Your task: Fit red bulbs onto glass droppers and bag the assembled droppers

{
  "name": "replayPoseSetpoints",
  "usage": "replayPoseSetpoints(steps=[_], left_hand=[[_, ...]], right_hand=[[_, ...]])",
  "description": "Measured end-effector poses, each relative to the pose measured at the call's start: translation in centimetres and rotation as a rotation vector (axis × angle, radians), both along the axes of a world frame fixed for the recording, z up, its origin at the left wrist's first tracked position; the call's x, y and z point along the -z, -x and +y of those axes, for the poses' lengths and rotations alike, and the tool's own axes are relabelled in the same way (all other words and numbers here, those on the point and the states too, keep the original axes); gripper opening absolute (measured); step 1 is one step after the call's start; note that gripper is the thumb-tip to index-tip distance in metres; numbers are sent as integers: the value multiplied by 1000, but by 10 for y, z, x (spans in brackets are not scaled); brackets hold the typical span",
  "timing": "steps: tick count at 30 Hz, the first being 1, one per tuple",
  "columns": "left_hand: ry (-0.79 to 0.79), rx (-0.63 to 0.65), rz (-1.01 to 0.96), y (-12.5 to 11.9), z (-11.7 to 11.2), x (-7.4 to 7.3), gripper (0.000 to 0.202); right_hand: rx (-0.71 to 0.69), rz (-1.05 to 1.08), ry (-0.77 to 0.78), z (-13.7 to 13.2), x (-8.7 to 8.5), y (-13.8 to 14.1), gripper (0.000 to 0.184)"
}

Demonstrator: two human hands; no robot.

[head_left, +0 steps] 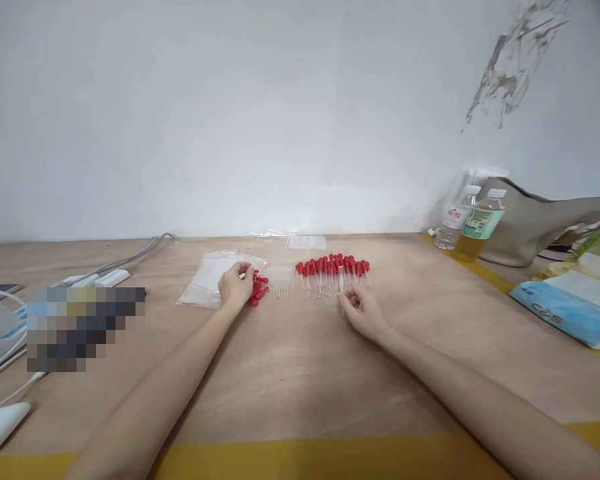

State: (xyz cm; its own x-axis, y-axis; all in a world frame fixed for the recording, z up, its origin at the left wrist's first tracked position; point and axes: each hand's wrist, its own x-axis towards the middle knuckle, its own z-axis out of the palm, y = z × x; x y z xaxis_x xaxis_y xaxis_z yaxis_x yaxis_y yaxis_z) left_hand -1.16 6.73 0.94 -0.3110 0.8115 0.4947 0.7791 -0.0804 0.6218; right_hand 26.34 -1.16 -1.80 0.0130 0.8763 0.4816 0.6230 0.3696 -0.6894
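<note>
My right hand (364, 312) pinches a clear glass dropper tube (341, 277) upright between thumb and fingers. Just behind it lies a row of glass droppers with red rubber bulbs (325, 267), bulbs toward the wall. My left hand (236, 287) is closed, fingertips together, at the edge of a small pile of loose red rubber bulbs (260, 291). Whatever is in its fingers is hidden. Between the hands, bare glass tubes (280, 280) lie side by side on the table. Clear plastic bags (200, 280) lie flat, partly behind my left hand.
Another small clear bag (307, 242) lies by the wall. Two bottles, one clear (453, 223) and one with a green label (483, 223), stand back right beside a grey bag (525, 220). A blue tissue pack (565, 307) is at right. Left are a power strip (105, 278) and a white mouse (3, 427).
</note>
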Motion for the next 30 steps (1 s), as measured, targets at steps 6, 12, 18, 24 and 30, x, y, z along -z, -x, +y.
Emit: replayPoseSetpoints(steps=[6,12,18,24,30], left_hand=[[-206,123,-163,3,-10,-11,24],[-92,555,-371,-17,-49,6,25],[185,773,-500,-42,-74,29,25],[150,848,-313,-42,-78,27,21],[129,890,-206,-43,-79,25,22]], right_hand=[[-73,123,-25,7,17,-5,19],[-174,44,-140,6,17,-6,30],[-242,-161,-232,-10,2,3,20],[-276,-193,-206,-14,-1,12,17],[-329,-179,-158,-19,-5,21,16]])
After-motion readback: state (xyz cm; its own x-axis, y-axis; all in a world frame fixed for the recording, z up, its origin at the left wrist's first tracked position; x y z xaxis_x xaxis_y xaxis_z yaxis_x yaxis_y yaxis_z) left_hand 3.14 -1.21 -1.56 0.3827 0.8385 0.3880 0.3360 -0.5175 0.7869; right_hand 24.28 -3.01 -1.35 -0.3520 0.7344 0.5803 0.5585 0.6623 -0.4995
